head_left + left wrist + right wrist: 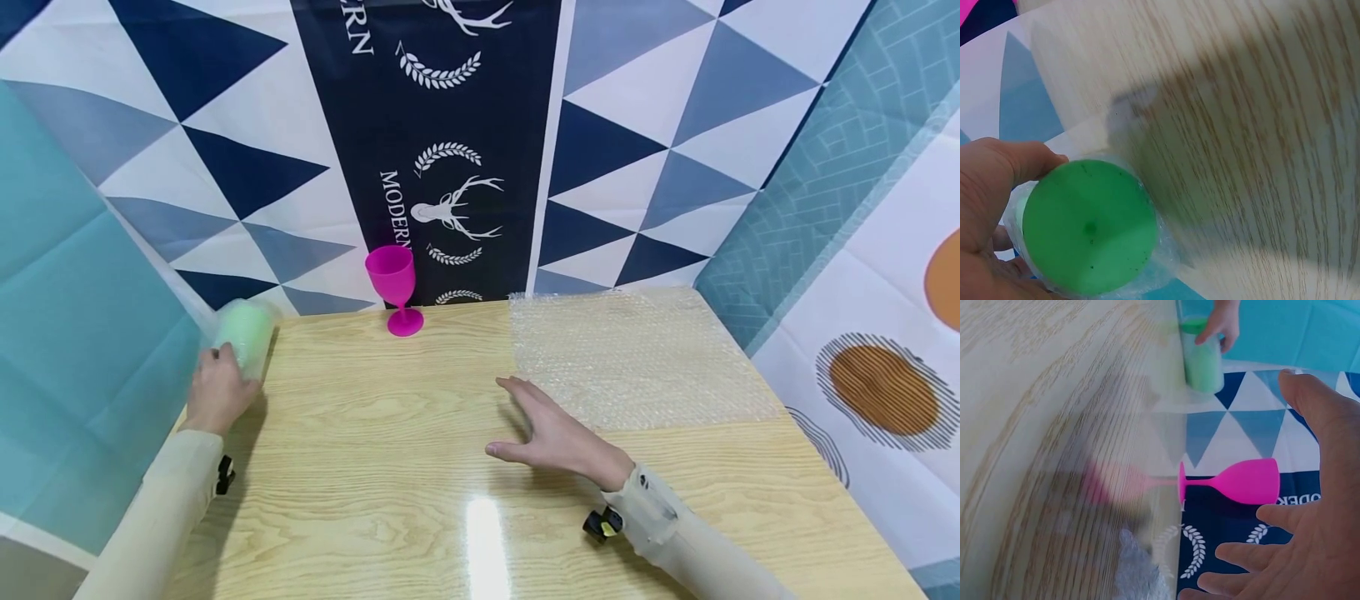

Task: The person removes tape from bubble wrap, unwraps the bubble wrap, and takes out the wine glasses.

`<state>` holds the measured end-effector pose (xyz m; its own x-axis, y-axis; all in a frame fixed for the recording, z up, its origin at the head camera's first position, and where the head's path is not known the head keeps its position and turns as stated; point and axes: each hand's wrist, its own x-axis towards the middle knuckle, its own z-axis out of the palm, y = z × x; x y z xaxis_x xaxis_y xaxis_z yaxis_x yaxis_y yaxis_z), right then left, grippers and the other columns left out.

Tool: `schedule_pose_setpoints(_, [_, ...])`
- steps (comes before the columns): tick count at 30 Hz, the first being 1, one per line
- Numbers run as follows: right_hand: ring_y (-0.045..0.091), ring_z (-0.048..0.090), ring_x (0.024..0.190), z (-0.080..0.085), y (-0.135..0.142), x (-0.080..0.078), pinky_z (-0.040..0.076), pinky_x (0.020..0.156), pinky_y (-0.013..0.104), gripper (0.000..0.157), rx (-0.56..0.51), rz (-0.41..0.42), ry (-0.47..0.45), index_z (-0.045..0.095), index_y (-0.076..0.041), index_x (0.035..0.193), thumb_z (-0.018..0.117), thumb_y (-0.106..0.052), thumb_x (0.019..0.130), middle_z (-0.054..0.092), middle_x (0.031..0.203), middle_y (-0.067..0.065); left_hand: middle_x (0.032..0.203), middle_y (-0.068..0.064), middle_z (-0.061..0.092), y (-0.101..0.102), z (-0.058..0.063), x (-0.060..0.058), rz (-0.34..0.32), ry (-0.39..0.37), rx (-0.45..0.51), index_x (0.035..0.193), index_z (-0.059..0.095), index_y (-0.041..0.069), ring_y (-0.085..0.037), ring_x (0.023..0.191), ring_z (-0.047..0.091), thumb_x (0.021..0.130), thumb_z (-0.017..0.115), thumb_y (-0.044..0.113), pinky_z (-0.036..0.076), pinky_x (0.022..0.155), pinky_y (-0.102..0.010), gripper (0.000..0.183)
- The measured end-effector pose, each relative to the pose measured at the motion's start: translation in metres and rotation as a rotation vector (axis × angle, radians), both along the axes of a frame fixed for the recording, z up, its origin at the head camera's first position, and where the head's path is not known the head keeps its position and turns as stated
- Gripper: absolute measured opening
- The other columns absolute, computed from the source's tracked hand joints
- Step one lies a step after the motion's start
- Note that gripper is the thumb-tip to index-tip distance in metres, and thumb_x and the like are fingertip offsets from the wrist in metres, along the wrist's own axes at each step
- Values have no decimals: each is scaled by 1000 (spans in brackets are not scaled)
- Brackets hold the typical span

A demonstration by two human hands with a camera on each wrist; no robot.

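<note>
At the table's far left corner my left hand grips a green cup-like thing rolled in clear plastic wrap. Its flat, round green end faces the left wrist camera, with the wrap bunched around the edge and my thumb at the rim. My right hand is over the middle of the table, fingers spread and holding nothing, beside the near left part of a bubble wrap sheet. A pink goblet stands upright at the back edge, between the two hands and apart from both.
The wooden table meets a patterned cloth backdrop behind it. A teal wall covering rises close along the left side, right by my left hand. More printed cloth lines the right side.
</note>
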<state>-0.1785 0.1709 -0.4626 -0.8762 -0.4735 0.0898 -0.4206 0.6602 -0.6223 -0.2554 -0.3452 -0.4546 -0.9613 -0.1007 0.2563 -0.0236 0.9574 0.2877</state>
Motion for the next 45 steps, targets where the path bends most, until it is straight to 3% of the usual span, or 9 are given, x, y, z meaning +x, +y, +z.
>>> schedule_pose_setpoints(4, [38,29,154,0,-1,-1,34,120,62,105,2,2,-3,30,-13,162,71,-69,84,31,166,21,130,-53,34,-2,2,0,18,-60,48,140,32,-23,-70,103,46,83,71,14,44,83,-76,78])
schedule_pose_setpoints(8, [38,31,153,-1,-1,-1,34,120,61,104,3,10,-2,30,-13,162,71,-69,85,31,165,21,130,-54,39,0,4,4,-6,-75,53,143,30,-23,-70,108,44,82,75,19,42,91,-77,86])
schedule_pose_setpoints(23, [35,38,149,1,9,-3,36,121,56,100,11,55,8,34,-11,160,73,-65,85,39,162,17,127,-52,44,23,2,28,-100,-38,88,145,31,-22,-69,108,48,85,80,28,46,85,-75,92])
schedule_pose_setpoints(32, [37,40,148,3,13,-5,37,119,58,101,26,63,11,35,-9,159,72,-67,85,39,161,18,142,-49,32,55,-5,46,-144,23,106,153,24,-14,-67,115,46,83,81,31,46,89,-77,101])
schedule_pose_setpoints(39, [35,38,150,2,16,-6,38,119,56,100,34,69,-12,34,-11,160,72,-66,86,38,162,16,143,-45,35,85,-6,62,-218,56,66,151,32,-11,-63,117,50,83,81,35,48,90,-75,96])
schedule_pose_setpoints(45, [34,38,149,1,16,-8,38,119,55,100,43,73,-14,34,-12,160,72,-67,85,38,162,16,144,-41,40,108,-6,73,-236,25,48,154,33,-6,-62,116,53,84,81,39,48,86,-77,97])
